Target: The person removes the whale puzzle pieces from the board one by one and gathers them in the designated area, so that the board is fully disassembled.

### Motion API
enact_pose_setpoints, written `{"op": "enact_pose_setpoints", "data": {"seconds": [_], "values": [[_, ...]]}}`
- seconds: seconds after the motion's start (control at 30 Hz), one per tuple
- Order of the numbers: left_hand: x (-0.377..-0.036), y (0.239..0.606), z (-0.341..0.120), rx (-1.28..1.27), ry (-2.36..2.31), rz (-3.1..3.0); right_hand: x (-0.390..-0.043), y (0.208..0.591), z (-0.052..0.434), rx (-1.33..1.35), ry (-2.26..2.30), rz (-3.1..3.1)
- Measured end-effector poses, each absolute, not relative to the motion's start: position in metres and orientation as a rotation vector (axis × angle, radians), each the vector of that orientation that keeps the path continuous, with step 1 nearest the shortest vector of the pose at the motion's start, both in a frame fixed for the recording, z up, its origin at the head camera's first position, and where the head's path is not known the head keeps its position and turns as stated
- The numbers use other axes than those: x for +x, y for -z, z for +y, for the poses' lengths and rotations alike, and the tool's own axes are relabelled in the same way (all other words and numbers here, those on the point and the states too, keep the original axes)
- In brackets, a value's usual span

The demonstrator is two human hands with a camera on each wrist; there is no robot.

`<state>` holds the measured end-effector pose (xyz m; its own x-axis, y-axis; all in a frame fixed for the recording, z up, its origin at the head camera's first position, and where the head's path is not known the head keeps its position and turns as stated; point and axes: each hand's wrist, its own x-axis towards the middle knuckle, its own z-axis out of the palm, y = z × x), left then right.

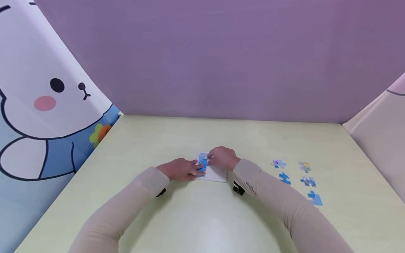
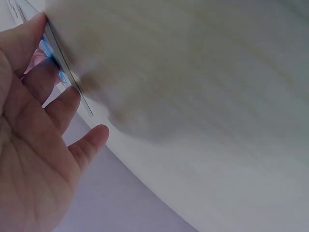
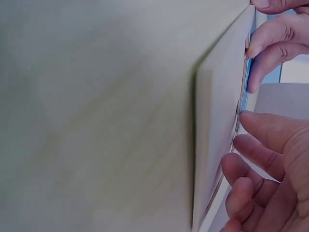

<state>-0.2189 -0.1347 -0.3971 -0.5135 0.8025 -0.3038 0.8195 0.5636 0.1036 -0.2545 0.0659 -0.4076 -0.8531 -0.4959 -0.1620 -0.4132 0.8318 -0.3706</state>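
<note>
A white puzzle board (image 1: pixel 217 174) lies flat on the pale table (image 1: pixel 202 218), with blue pieces (image 1: pixel 203 163) fitted at its left end. My left hand (image 1: pixel 181 169) comes in from the left and presses straight fingers on those blue pieces. My right hand (image 1: pixel 222 157) arches over the board's far edge, its fingertips down on the same spot. In the left wrist view my left hand (image 2: pixel 46 116) reaches to the board's edge (image 2: pixel 67 73). The right wrist view has my right hand (image 3: pixel 240 129) touching the board (image 3: pixel 217 121) beside a blue piece (image 3: pixel 245 99).
Several loose blue puzzle pieces (image 1: pixel 284 178) lie spread on the table to the right of the board, the nearest one (image 1: pixel 315 198) close to my right sleeve. A purple wall closes the back, and printed panels stand at the left and right.
</note>
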Motion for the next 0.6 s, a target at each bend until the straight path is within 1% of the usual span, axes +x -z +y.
{"op": "enact_pose_setpoints", "data": {"seconds": [0.3,0.6], "values": [[-0.22,0.397,-0.137,1.313,-0.027,2.467,-0.256,0.406,0.057,-0.611,0.575,2.698],[-0.22,0.395,-0.136,1.428,0.051,2.478,-0.264,0.421,0.062,-0.54,0.81,2.629]]}}
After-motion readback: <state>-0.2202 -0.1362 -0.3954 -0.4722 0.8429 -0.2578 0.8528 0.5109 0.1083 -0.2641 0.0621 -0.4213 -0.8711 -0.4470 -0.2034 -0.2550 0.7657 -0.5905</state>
